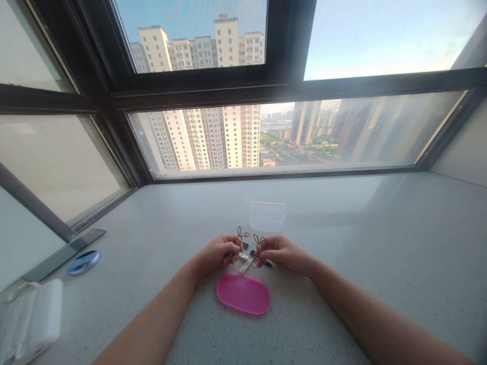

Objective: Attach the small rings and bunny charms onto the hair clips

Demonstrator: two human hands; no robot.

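Brown loops are standing up as I, working from afar, am pinching one looped piece (239,239) in my left hand (223,250) and a second looped piece (259,245) in my right hand (280,253), both just beyond the pink tray (243,294), near scattered clips (247,265).

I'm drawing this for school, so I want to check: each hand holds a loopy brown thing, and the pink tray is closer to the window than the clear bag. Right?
Not quite: the clear bag is closer to the window than the pink tray, as the head view shows. The left hand and right hand do each hold a loopy brown thing.
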